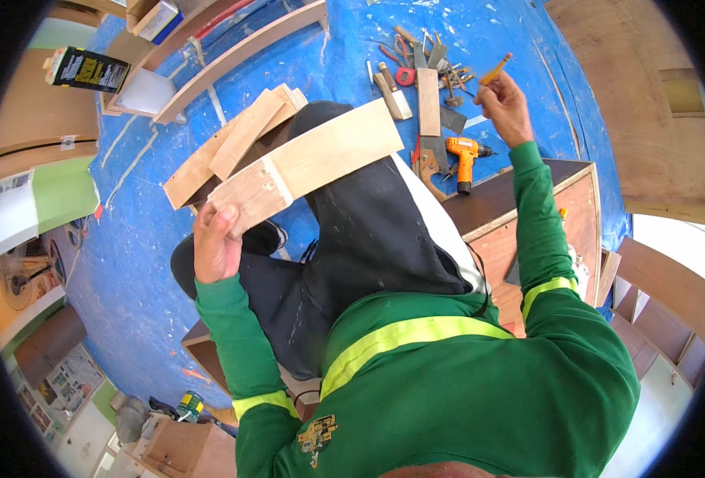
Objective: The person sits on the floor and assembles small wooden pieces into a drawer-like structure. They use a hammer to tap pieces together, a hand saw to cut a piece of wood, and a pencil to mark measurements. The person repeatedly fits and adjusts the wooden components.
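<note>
Clearly, in the head view, the left hand (218, 243) grips one end of a flat wooden board (340, 147), thumb laid over the upper face. From that grip the board slants away up and to the right, over the dark trousers (368, 231); whether it rests on the leg cannot be told. Its section nearest the thumb is pinkish brown, with a few small dark marks; past a whitish, step-like band across the width, the longer section is pale yellow, smooth and square-ended. Whether these are two pieces or one stepped piece is unclear. Just beyond the left grip lie several bare planks (245, 143), loosely overlapping. Well apart to the right, the right hand (505, 110) has its fingers closed around a yellow pencil (496, 69). Left of that grip, hand tools and a narrow wooden block (428, 103) are spread on a blue sheet (344, 56), with a red tape measure (405, 76) among them; nearer the body sits an orange cordless drill (465, 162).
</note>
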{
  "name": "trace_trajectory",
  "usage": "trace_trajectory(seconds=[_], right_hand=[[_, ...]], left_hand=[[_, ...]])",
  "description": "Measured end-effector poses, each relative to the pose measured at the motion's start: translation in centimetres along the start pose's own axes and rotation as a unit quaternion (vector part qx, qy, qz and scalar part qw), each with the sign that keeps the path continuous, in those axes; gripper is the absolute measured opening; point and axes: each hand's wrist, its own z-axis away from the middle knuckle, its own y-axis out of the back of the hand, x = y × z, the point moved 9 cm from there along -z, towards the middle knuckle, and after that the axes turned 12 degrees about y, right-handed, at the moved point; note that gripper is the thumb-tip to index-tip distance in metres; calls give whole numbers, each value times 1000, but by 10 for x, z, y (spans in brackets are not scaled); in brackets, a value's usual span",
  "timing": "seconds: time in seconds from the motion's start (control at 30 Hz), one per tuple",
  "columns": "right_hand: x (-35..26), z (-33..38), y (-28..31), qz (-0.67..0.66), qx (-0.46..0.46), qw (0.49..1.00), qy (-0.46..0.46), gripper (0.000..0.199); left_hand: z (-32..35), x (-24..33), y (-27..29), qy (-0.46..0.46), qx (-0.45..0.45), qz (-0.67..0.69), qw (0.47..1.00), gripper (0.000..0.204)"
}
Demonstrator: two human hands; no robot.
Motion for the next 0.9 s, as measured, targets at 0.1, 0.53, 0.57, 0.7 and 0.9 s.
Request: trace_trajectory(seconds=[0.1,0.53,0.57,0.7,0.9], right_hand=[[-32,13,22,-8,7,1000,14,16],[-78,26,-49,-179,58,981,42,24],[-89,24,-55,-148,28,987,53,25],[-188,30,-90,30,-32,970,239,24],[-277,37,-99,34,-31,953,299,31]], left_hand=[[-2,1,-13,3,-31,-14,999,63],[-8,5,-48,-10,-75,-15,997,49],[-8,5,-50,-5,-74,-13,997,49],[-3,9,-56,-1,-80,0,997,48],[-14,4,-51,0,-75,-10,997,46]])
